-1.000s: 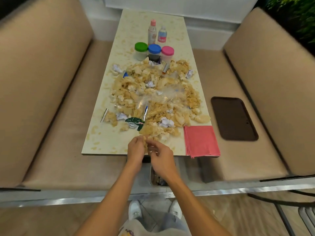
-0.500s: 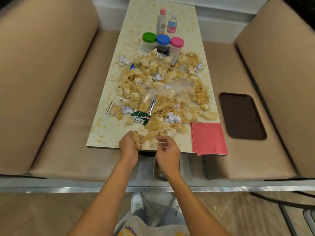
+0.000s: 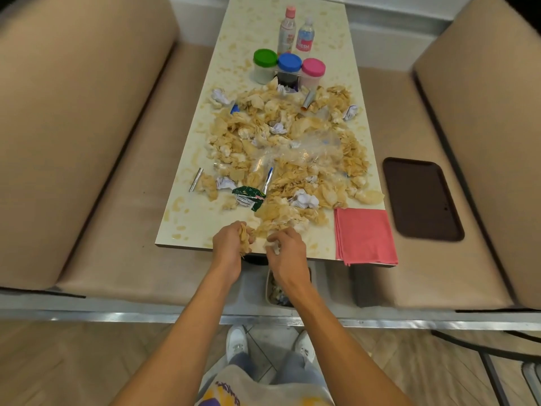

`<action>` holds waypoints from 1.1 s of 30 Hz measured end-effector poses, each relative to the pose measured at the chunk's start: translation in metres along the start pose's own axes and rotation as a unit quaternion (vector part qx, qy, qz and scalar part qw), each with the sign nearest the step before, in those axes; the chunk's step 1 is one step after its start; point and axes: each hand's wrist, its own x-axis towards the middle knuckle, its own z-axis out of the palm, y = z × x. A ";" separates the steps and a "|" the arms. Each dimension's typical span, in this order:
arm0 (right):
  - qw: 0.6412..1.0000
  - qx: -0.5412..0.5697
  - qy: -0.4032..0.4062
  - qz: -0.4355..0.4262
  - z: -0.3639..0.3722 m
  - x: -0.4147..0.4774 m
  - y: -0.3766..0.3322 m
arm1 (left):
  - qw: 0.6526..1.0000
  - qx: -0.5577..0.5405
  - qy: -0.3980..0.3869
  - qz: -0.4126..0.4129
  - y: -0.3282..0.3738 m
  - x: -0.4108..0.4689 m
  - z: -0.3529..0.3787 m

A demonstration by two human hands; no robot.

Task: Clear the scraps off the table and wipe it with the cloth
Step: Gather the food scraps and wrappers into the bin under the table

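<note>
A big heap of tan scraps (image 3: 287, 159), mixed with crumpled white paper, foil wrappers and clear plastic, covers the middle of the speckled table (image 3: 187, 227). At the near edge my left hand (image 3: 231, 244) grips a fistful of tan scraps. Beside it my right hand (image 3: 285, 247) curls round a small white crumpled scrap. A folded red cloth (image 3: 364, 235) lies flat on the near right corner. Under the table edge, a small bin (image 3: 276, 291) holds scraps and is partly hidden by my right wrist.
Three jars with green (image 3: 265, 65), blue (image 3: 289, 67) and pink (image 3: 313, 71) lids and two bottles (image 3: 295, 32) stand at the far end. Beige benches flank the table; a dark tray (image 3: 421, 197) lies on the right bench. A metal rail crosses the floor below.
Both hands have gathered scraps and drawn back from the pile's near end to the table's near edge. The camera has moved closer and dipped.
</note>
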 end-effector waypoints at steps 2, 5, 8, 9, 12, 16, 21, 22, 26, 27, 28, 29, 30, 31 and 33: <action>0.995 0.081 0.037 0.036 -0.007 -0.001 -0.009 | 1.000 0.015 -0.006 0.002 0.000 -0.001 0.001; 0.978 0.188 0.064 0.064 -0.016 -0.002 -0.028 | 1.000 0.016 -0.023 -0.002 -0.002 -0.003 0.006; 0.981 0.182 0.064 0.025 -0.010 0.000 -0.041 | 0.999 0.003 -0.036 -0.016 -0.005 -0.003 0.008; 0.983 0.175 0.058 0.017 -0.007 0.000 -0.045 | 0.999 -0.004 -0.044 -0.019 -0.006 -0.003 0.007; 0.989 0.144 0.029 -0.016 0.000 -0.005 -0.052 | 0.998 -0.016 -0.054 -0.011 -0.009 -0.001 0.001; 0.989 0.143 -0.022 -0.016 0.000 -0.014 -0.055 | 1.000 -0.017 -0.004 0.015 -0.007 0.005 -0.009; 0.989 0.147 -0.012 0.014 0.002 -0.014 -0.045 | 0.999 -0.002 0.023 0.028 -0.004 0.011 -0.024; 0.991 0.133 -0.003 0.021 0.003 -0.011 -0.041 | 0.999 -0.002 0.024 0.031 -0.004 0.012 -0.026; 0.999 0.040 -0.018 -0.009 0.012 0.004 -0.031 | 0.999 0.005 0.027 0.035 -0.005 0.017 -0.032; 0.999 0.014 -0.034 -0.030 0.014 0.008 -0.030 | 0.999 0.007 0.026 0.035 -0.005 0.018 -0.033; 0.997 -0.015 -0.051 -0.051 0.017 0.012 -0.029 | 0.999 0.010 0.026 0.036 -0.005 0.018 -0.033; 0.994 -0.044 -0.068 -0.071 0.020 0.014 -0.027 | 0.999 0.013 0.027 0.036 -0.006 0.018 -0.034; 0.991 -0.069 -0.079 -0.089 0.023 0.016 -0.026 | 0.999 0.015 0.026 0.036 -0.006 0.018 -0.034; 0.987 -0.090 -0.083 -0.104 0.026 0.018 -0.025 | 0.999 0.016 0.027 0.036 -0.007 0.018 -0.034; 0.983 -0.112 -0.077 -0.125 0.030 0.019 -0.022 | 0.999 0.018 0.029 0.036 -0.008 0.020 -0.035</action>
